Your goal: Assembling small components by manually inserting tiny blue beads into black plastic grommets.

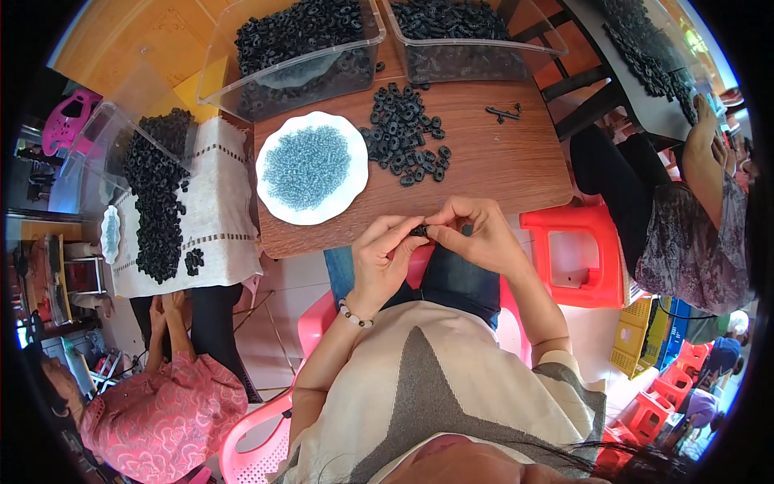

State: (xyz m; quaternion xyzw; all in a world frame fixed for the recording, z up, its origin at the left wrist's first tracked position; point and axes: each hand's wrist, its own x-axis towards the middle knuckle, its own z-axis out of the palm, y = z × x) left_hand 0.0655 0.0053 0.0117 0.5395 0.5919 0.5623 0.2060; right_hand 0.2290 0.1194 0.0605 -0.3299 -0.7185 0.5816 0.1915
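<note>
Brown wood-grain table (500,165) spans the upper centre. At its near edge, mid-frame, I see left hand (379,256) and right hand (480,234) pinching one small black ring-like part (419,231); loosened fingertips could drop it onto blue jeans (459,282).

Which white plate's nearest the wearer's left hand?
The scalloped plate on the brown table, heaped with translucent pieces, just beyond the left hand. The other white plate sits far left, by the cloth-covered table.

This looks like a workshop: tables (500,173), red plastic stools (611,258), seated people (169,411) and clear bins (476,43) (holding black parts (401,129)).
</note>
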